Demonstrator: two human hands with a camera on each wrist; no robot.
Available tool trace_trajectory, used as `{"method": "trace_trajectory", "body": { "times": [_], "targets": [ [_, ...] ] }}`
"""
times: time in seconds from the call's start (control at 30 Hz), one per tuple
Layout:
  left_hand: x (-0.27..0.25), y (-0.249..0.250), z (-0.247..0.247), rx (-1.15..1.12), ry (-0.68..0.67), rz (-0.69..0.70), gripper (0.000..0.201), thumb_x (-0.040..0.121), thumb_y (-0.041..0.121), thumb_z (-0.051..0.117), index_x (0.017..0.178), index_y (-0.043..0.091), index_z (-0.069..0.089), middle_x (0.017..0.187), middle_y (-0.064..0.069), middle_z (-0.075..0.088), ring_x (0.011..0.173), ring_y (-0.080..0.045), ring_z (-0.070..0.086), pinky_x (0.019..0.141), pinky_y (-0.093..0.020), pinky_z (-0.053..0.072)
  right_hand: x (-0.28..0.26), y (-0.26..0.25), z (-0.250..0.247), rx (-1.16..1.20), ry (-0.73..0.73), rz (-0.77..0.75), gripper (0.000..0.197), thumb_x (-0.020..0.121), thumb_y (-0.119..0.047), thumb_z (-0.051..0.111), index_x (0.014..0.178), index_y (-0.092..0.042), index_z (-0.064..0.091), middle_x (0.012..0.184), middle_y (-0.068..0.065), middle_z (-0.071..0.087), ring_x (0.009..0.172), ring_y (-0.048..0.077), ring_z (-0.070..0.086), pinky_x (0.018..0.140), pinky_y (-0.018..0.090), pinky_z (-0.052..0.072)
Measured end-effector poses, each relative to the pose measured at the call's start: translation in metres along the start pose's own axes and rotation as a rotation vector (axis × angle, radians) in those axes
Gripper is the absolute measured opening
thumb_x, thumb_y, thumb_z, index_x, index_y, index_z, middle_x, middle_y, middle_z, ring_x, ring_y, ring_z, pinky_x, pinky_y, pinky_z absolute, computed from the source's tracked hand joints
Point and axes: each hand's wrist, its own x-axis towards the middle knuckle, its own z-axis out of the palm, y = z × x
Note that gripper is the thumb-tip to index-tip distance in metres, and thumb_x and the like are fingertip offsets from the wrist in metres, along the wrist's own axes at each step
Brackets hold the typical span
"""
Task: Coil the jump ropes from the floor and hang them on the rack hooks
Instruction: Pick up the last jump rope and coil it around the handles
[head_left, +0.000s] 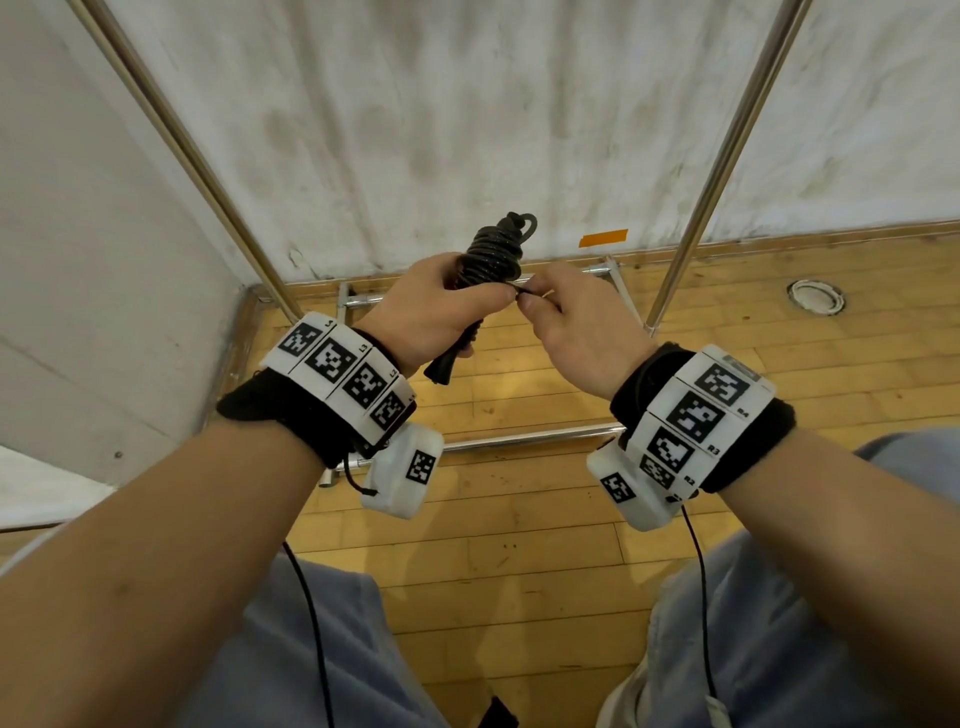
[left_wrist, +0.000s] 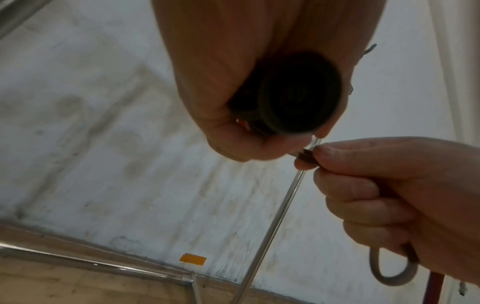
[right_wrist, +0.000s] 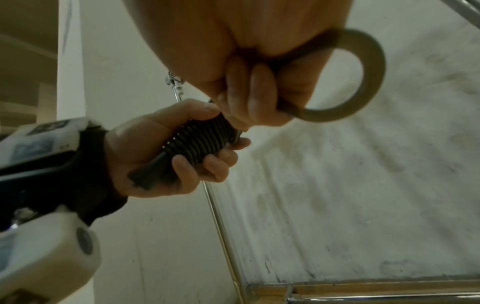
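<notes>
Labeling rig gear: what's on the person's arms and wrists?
Bare forearms, no sleeves. Each wrist wears a black cuff ringed by white tiles with black square codes, lettered L left, R right. A white camera box hangs under each wrist, trailing a thin black cable.

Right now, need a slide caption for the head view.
Left hand grips a coiled black jump rope while the right hand pinches its loose end, in front of the metal rack.
</notes>
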Motion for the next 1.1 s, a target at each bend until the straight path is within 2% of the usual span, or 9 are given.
{"method": "trace_trajectory", "body": {
  "times": [0.1, 0.17, 0.27, 0.37, 0.47, 0.67, 0.83, 0.93, 1.1],
  "targets": [
    [0.000, 0.001, 0.001, -0.053, -0.007, -0.018, 0.029, 0.086, 0.019, 0.067, 0.108, 0.008, 0.054, 0.073, 0.000, 0.053, 0.054, -0.005, 0.054, 0.053, -0.024, 0.054, 0.001, 0.001, -0.003, -0.011, 0.023, -0.020, 0.021, 0.097, -0.025, 0.044, 0.078, -0.023, 0.051, 0.068, -0.010, 0.050, 0.063, 0.006, 0.047, 0.052, 0.010, 0.034],
    [0.000, 0.000, 0.002, -0.110, -0.022, -0.045, 0.037, 0.084, 0.019, 0.069, 0.113, 0.009, 0.048, 0.089, -0.003, 0.056, 0.071, -0.011, 0.060, 0.065, -0.034, 0.059, -0.001, 0.003, -0.003, -0.076, -0.011, -0.007, 0.028, 0.098, -0.029, 0.040, 0.076, -0.021, 0.054, 0.070, -0.005, 0.055, 0.067, 0.015, 0.051, 0.058, 0.021, 0.039],
    [-0.001, -0.001, 0.002, -0.150, -0.056, -0.068, 0.033, 0.085, 0.018, 0.068, 0.107, 0.017, 0.044, 0.096, -0.003, 0.062, 0.077, -0.018, 0.070, 0.058, -0.033, 0.058, -0.003, 0.001, -0.002, -0.148, -0.039, 0.015, 0.034, 0.099, -0.034, 0.035, 0.075, -0.018, 0.053, 0.068, -0.003, 0.054, 0.067, 0.017, 0.051, 0.062, 0.033, 0.041],
    [0.001, -0.002, 0.000, -0.070, -0.044, -0.047, 0.030, 0.085, 0.018, 0.068, 0.104, 0.017, 0.045, 0.084, -0.004, 0.066, 0.055, -0.016, 0.065, 0.045, -0.026, 0.049, 0.000, -0.001, -0.007, -0.109, -0.053, 0.026, 0.034, 0.099, -0.032, 0.038, 0.074, -0.019, 0.057, 0.060, -0.008, 0.049, 0.059, 0.008, 0.048, 0.054, 0.024, 0.036],
    [0.002, -0.004, -0.001, 0.039, 0.012, -0.015, 0.037, 0.082, 0.017, 0.068, 0.108, 0.015, 0.043, 0.078, -0.003, 0.061, 0.048, -0.012, 0.058, 0.045, -0.026, 0.048, 0.000, -0.003, -0.011, -0.035, -0.088, 0.027, 0.026, 0.097, -0.029, 0.043, 0.079, -0.023, 0.061, 0.050, -0.012, 0.041, 0.046, -0.002, 0.045, 0.048, 0.018, 0.026],
    [0.002, -0.005, 0.009, 0.167, 0.097, 0.025, 0.046, 0.080, 0.019, 0.070, 0.112, 0.022, 0.037, 0.080, 0.004, 0.059, 0.049, -0.002, 0.055, 0.047, -0.022, 0.049, -0.001, -0.006, -0.007, 0.080, -0.063, -0.007, 0.029, 0.096, -0.017, 0.045, 0.074, -0.008, 0.062, 0.049, -0.011, 0.036, 0.041, 0.000, 0.037, 0.048, 0.019, 0.029],
    [-0.001, 0.000, 0.011, 0.050, 0.015, 0.027, 0.039, 0.088, 0.016, 0.061, 0.116, 0.020, 0.034, 0.083, -0.002, 0.054, 0.061, -0.014, 0.055, 0.052, -0.026, 0.050, -0.002, -0.005, -0.009, 0.105, -0.002, -0.010, 0.031, 0.096, -0.015, 0.044, 0.068, -0.018, 0.057, 0.051, -0.011, 0.040, 0.046, 0.004, 0.036, 0.048, 0.021, 0.027],
    [-0.003, 0.003, 0.008, -0.035, -0.014, 0.030, 0.026, 0.095, 0.014, 0.053, 0.115, 0.017, 0.036, 0.082, -0.004, 0.055, 0.065, -0.018, 0.058, 0.056, -0.025, 0.053, 0.000, -0.005, -0.011, 0.127, 0.033, 0.007, 0.025, 0.097, -0.016, 0.043, 0.080, -0.017, 0.061, 0.058, -0.007, 0.045, 0.051, 0.007, 0.039, 0.046, 0.015, 0.030],
    [-0.003, 0.010, 0.004, -0.101, 0.063, 0.093, 0.030, 0.083, 0.011, 0.071, 0.101, 0.013, 0.047, 0.084, -0.006, 0.061, 0.067, -0.019, 0.060, 0.058, -0.033, 0.054, -0.002, -0.008, -0.011, 0.163, 0.078, -0.020, 0.027, 0.098, -0.015, 0.040, 0.080, -0.015, 0.060, 0.061, -0.008, 0.045, 0.055, 0.005, 0.040, 0.049, 0.012, 0.031]
  ]
}}
